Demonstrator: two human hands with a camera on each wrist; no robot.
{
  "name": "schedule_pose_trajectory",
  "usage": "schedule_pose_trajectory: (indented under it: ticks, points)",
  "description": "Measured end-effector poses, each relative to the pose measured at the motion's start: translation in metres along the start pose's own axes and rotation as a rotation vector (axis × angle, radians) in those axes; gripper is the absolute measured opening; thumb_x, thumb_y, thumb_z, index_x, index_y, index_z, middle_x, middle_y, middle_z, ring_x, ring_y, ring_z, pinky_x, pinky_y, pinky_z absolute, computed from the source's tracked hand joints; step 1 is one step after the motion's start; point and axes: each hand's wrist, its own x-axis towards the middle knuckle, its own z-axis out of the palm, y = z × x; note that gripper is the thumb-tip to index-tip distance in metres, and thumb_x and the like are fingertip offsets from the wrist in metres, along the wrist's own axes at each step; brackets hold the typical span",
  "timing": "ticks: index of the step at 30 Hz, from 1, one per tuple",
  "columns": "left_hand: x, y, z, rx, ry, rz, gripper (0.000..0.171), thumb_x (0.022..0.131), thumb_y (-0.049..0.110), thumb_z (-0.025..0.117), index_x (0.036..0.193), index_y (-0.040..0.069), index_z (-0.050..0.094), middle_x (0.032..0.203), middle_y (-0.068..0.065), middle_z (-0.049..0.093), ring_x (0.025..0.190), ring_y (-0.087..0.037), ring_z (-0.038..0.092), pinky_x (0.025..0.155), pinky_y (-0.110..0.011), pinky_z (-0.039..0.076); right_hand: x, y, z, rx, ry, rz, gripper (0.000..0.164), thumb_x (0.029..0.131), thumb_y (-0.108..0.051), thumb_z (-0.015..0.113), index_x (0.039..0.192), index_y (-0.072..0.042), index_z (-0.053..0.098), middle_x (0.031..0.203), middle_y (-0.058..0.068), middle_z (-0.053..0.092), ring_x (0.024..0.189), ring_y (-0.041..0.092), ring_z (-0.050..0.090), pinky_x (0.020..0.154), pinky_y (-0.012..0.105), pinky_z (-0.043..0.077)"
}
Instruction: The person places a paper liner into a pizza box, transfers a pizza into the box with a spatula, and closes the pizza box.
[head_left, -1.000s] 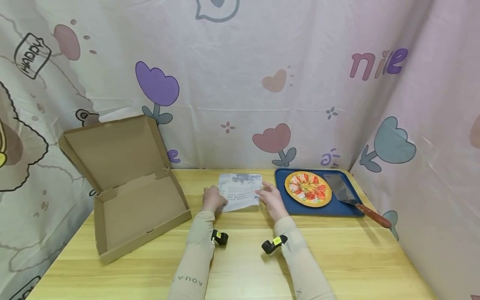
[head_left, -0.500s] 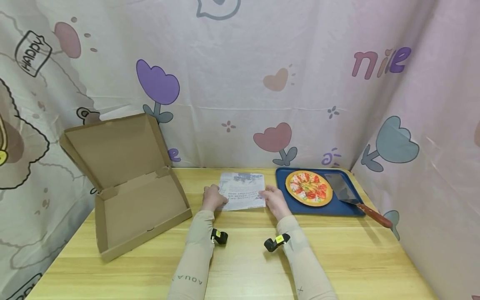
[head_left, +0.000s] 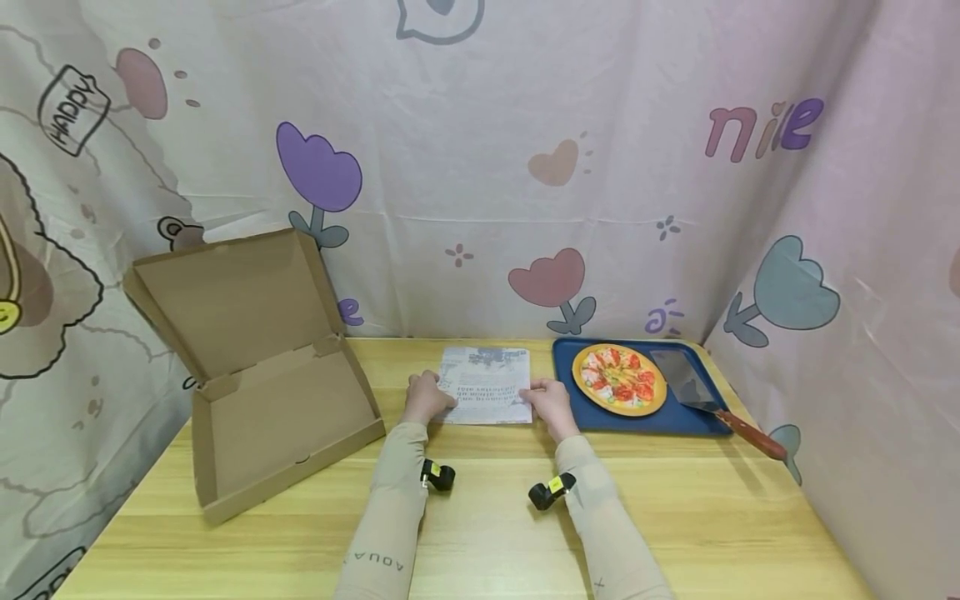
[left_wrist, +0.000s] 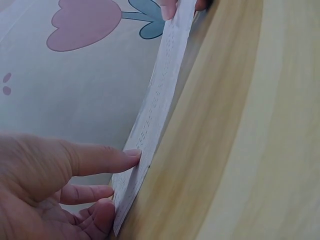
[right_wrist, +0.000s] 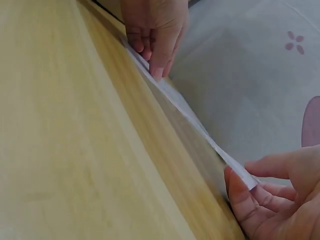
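Note:
A greyish-white sheet of printed paper (head_left: 483, 379) lies near the back middle of the table, between both hands. My left hand (head_left: 427, 397) holds its left side. In the left wrist view, that hand's thumb (left_wrist: 112, 159) lies on top of the sheet, the other fingers bent at the edge. My right hand (head_left: 550, 403) pinches the sheet's right edge near the front corner. In the right wrist view, the paper (right_wrist: 187, 117) runs as a thin strip from one hand to the other, its near corner raised between the right thumb (right_wrist: 275, 165) and fingers.
An opened cardboard pizza box (head_left: 288, 417) stands at left, lid tilted back. At right, a blue tray (head_left: 600, 421) bears a pizza (head_left: 618, 379) on a yellow round base and a wood-handled spatula (head_left: 746, 432), its handle over the rim. A printed curtain (head_left: 450, 167) hangs behind the wooden table (head_left: 487, 517).
My right hand has moved a little to the right with the paper's edge, and the sheet lies wider and flatter. The left hand has stayed in place.

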Motion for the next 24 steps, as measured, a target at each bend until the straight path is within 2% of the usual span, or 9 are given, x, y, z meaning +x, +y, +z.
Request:
schedule_pose_trajectory:
  ticks: [4, 8, 13, 15, 21, 24]
  points:
    - [0.0, -0.001, 0.0, 0.002, -0.007, 0.006, 0.065, 0.077, 0.009, 0.079, 0.133, -0.006, 0.05, 0.13, -0.027, 0.044, 0.115, -0.039, 0.047, 0.103, -0.048, 0.043, -0.002, 0.0, -0.001, -0.056, 0.017, 0.003, 0.025, 0.087, -0.011, 0.069, 0.108, 0.004, 0.068, 0.083, 0.011, 0.07, 0.054, 0.009, 0.057, 0.05, 0.021, 0.047]
    - [-0.001, -0.001, -0.001, -0.018, -0.01, 0.007, 0.063, 0.078, 0.009, 0.075, 0.134, -0.006, 0.048, 0.13, -0.028, 0.044, 0.117, -0.041, 0.048, 0.104, -0.049, 0.043, -0.002, 0.001, -0.002, -0.063, 0.018, 0.012, 0.024, 0.088, -0.011, 0.068, 0.107, 0.003, 0.068, 0.084, 0.012, 0.071, 0.055, 0.009, 0.059, 0.05, 0.021, 0.048]
    - [-0.003, 0.002, -0.009, -0.066, -0.01, 0.027, 0.059, 0.086, 0.015, 0.067, 0.136, -0.009, 0.045, 0.135, -0.032, 0.048, 0.124, -0.046, 0.049, 0.107, -0.052, 0.043, -0.001, 0.003, -0.002, -0.062, 0.02, -0.003, 0.022, 0.09, -0.01, 0.066, 0.106, 0.004, 0.068, 0.081, 0.011, 0.07, 0.055, 0.008, 0.059, 0.05, 0.021, 0.049]
    - [-0.003, 0.002, -0.013, -0.092, -0.017, 0.034, 0.059, 0.09, 0.019, 0.065, 0.137, -0.009, 0.044, 0.136, -0.031, 0.05, 0.126, -0.044, 0.05, 0.106, -0.052, 0.044, -0.002, 0.003, -0.001, -0.064, 0.025, -0.005, 0.021, 0.09, -0.009, 0.065, 0.105, 0.005, 0.068, 0.078, 0.01, 0.069, 0.054, 0.008, 0.058, 0.049, 0.02, 0.048]
    - [-0.004, 0.006, -0.031, -0.172, -0.028, 0.03, 0.057, 0.095, 0.024, 0.06, 0.141, -0.005, 0.043, 0.131, -0.028, 0.056, 0.111, -0.037, 0.06, 0.09, -0.045, 0.053, -0.002, 0.001, -0.002, -0.03, 0.019, 0.0, 0.021, 0.091, -0.007, 0.064, 0.106, 0.007, 0.067, 0.078, 0.01, 0.068, 0.053, 0.008, 0.059, 0.048, 0.02, 0.05]
    - [-0.009, 0.011, -0.046, -0.201, -0.017, 0.037, 0.055, 0.095, 0.026, 0.059, 0.14, -0.002, 0.045, 0.131, -0.027, 0.056, 0.112, -0.038, 0.059, 0.093, -0.046, 0.052, -0.001, 0.001, -0.001, -0.017, 0.008, -0.003, 0.021, 0.091, -0.007, 0.064, 0.107, 0.007, 0.067, 0.079, 0.011, 0.068, 0.053, 0.009, 0.06, 0.049, 0.021, 0.051]
